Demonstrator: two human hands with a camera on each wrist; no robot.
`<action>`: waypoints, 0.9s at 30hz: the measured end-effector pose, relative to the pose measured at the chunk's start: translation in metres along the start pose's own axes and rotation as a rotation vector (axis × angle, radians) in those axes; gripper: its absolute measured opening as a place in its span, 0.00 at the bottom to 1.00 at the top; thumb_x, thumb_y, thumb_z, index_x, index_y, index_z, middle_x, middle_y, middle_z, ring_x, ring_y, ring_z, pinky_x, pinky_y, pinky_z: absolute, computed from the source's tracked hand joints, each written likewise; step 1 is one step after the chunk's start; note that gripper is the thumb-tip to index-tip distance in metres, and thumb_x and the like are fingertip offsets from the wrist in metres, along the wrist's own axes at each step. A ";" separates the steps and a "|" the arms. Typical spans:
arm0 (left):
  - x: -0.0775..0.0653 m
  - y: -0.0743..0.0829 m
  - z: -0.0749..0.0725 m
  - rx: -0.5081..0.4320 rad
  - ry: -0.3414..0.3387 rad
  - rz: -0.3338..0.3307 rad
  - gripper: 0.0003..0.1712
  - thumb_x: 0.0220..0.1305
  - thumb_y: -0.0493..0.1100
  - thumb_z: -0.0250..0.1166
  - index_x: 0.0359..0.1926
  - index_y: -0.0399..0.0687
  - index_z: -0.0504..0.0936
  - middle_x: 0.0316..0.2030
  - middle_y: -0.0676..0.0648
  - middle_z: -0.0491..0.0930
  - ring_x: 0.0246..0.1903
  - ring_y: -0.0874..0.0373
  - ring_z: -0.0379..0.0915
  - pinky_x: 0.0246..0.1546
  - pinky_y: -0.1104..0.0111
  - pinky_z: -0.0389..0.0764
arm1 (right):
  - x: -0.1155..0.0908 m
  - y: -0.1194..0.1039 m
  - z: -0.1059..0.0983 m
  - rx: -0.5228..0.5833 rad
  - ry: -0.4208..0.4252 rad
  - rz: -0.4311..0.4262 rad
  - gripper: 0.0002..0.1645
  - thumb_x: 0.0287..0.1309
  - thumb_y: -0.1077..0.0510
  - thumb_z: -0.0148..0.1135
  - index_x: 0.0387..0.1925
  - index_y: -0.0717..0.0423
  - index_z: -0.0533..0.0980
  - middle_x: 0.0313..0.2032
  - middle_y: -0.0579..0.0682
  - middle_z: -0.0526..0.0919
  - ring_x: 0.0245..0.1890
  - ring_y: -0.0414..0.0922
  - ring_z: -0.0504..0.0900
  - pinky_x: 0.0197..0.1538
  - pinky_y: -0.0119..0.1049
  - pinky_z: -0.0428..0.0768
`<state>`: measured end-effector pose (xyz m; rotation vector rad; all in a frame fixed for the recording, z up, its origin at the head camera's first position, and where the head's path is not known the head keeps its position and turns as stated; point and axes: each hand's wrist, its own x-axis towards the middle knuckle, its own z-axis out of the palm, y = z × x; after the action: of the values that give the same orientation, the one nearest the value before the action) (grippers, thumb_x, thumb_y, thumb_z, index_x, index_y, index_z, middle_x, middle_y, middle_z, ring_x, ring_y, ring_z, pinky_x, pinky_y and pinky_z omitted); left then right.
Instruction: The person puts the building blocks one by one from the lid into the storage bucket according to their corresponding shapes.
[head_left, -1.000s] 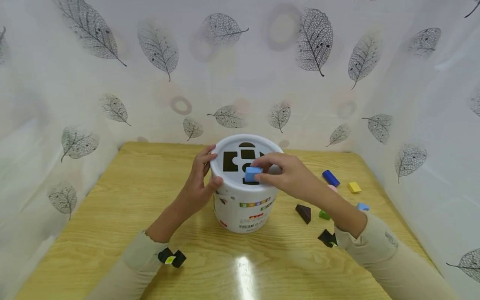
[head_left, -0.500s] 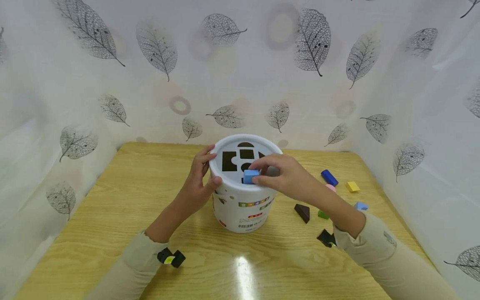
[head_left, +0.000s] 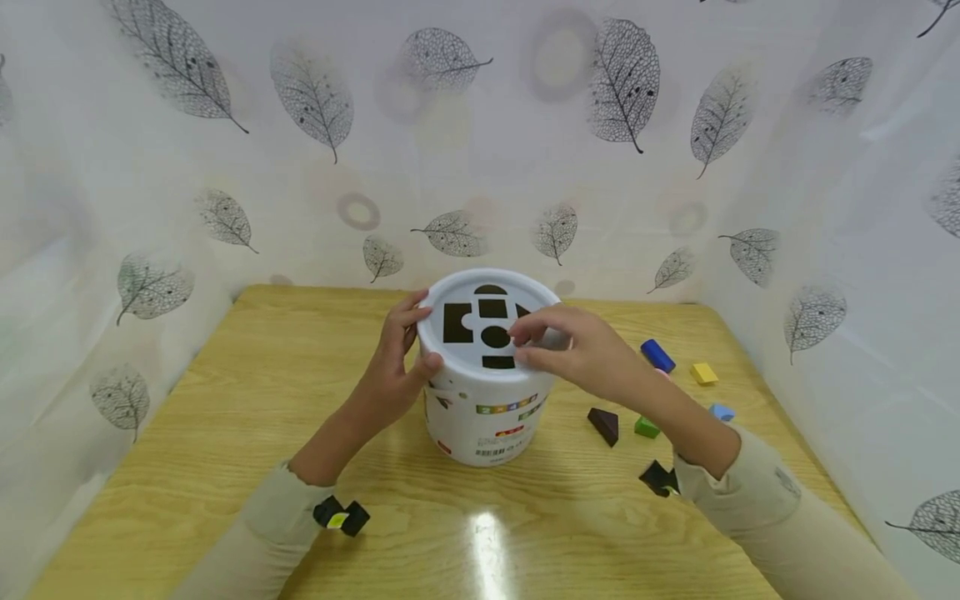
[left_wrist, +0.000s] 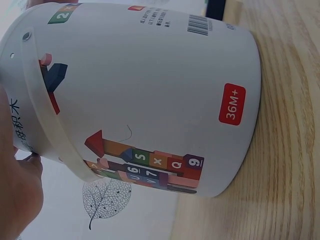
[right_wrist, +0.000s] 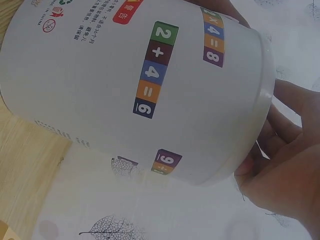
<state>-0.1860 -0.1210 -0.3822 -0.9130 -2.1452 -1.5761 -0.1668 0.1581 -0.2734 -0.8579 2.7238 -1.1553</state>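
A white bucket (head_left: pixel 483 421) with printed sides stands upright on the wooden table. Its white lid (head_left: pixel 450 358) has several dark cut-out slots, among them a round hole, a semicircle and rectangles. My left hand (head_left: pixel 390 358) grips the lid's rim from the left, thumb at the front and fingers farther back. In the left wrist view that hand (left_wrist: pixel 20 195) shows at the bucket's top edge. Over the right part of the lid hovers my right hand (head_left: pixel 573 346), thumb and index finger apart with nothing between them. The right wrist view shows this hand (right_wrist: pixel 285 160) beside the rim.
Loose blocks lie right of the bucket: a dark brown triangle (head_left: pixel 603 426), a green block (head_left: pixel 647 427), a blue cylinder (head_left: pixel 657 356), a yellow block (head_left: pixel 704 373) and a light blue block (head_left: pixel 722 412). A leaf-patterned curtain (head_left: pixel 480 158) surrounds the table (head_left: pixel 300 375).
The light blue block pinched by my right hand moved slightly left and forward over the front slot, then left the fingers and is out of sight. My left hand stayed put.
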 end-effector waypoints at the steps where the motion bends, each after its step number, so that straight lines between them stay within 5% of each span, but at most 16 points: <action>1: 0.000 -0.001 0.000 0.000 0.000 0.002 0.48 0.67 0.75 0.51 0.69 0.42 0.56 0.78 0.43 0.46 0.77 0.44 0.48 0.76 0.49 0.55 | -0.001 0.002 -0.001 0.002 0.007 0.009 0.16 0.64 0.50 0.68 0.52 0.46 0.82 0.46 0.44 0.82 0.46 0.45 0.78 0.48 0.45 0.81; 15: 0.002 0.001 0.000 0.001 0.016 0.012 0.50 0.66 0.75 0.51 0.69 0.39 0.57 0.77 0.41 0.47 0.77 0.44 0.48 0.77 0.54 0.54 | -0.033 0.033 -0.020 -0.018 0.165 0.057 0.14 0.68 0.47 0.64 0.52 0.42 0.82 0.46 0.40 0.84 0.45 0.40 0.78 0.43 0.34 0.80; 27: 0.002 0.001 0.001 -0.010 0.011 0.004 0.50 0.66 0.75 0.51 0.69 0.39 0.56 0.78 0.42 0.46 0.77 0.44 0.47 0.77 0.53 0.53 | -0.065 0.066 -0.016 -0.001 0.196 0.139 0.15 0.69 0.50 0.63 0.54 0.48 0.79 0.46 0.46 0.85 0.41 0.40 0.79 0.40 0.30 0.81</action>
<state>-0.1865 -0.1191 -0.3811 -0.9091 -2.1287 -1.5882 -0.1477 0.2392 -0.3168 -0.5719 2.8824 -1.2718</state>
